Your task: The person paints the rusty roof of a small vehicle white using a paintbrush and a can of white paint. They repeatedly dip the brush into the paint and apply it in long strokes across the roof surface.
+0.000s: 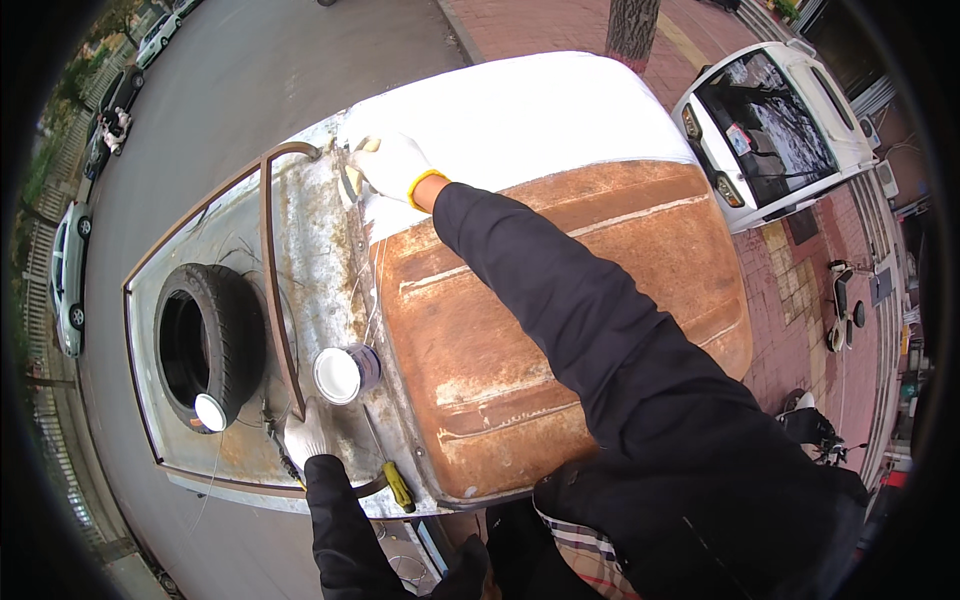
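My right hand [396, 168], in a white glove with a yellow cuff, reaches across to the far edge of the roof panel. It is closed on a paintbrush [351, 182], its bristles at the seam beside the white area. The roof panel is rusty brown [480, 330] on the near side and coated white [520, 110] on the far side. Closer to me, my gloved left hand [308, 432] is closed round the lower end of a brown metal rack rail [277, 300]. An open can of white paint [345, 375] stands just beyond it.
A tire [208, 340] lies on the metal roof inside the rack, with a white-coated lid [210, 412] against it. A yellow-handled screwdriver [398, 487] rests near the roof edge. A white vehicle [770, 130] and a tree trunk [632, 30] stand beyond, on the right.
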A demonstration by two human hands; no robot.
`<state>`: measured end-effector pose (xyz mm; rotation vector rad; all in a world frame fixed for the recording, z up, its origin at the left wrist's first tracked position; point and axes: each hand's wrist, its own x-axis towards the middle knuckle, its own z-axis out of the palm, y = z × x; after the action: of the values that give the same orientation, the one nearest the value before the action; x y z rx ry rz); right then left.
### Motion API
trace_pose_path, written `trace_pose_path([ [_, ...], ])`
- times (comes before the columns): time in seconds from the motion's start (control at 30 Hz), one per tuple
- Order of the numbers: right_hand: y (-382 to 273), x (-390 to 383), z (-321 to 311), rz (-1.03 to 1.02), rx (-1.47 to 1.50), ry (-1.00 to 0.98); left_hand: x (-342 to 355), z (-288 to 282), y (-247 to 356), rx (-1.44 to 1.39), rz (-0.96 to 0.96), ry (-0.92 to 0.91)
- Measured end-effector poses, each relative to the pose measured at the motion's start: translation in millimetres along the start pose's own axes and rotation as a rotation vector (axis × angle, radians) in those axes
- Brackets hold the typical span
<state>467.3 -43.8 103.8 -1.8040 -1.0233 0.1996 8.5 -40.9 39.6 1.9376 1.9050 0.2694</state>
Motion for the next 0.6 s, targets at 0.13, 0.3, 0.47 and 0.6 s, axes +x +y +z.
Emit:
trace_pose_path([
  [0.13,57,-3,-75,0.441,0.358,-0.108,-1,1,-2,-0.026,0.015,-0.011],
  [0.3,127,-23,-251,0.438,0.11,0.038,7,7,-14,0.017,0.033,-0.006],
  [0.47,196,-65,-404,0.466,0.228,0.258,19,16,-35,0.048,0.05,0.027],
  [0.6,251,-94,-500,0.572,0.132,0.452,26,19,-42,0.004,0.048,0.024],
])
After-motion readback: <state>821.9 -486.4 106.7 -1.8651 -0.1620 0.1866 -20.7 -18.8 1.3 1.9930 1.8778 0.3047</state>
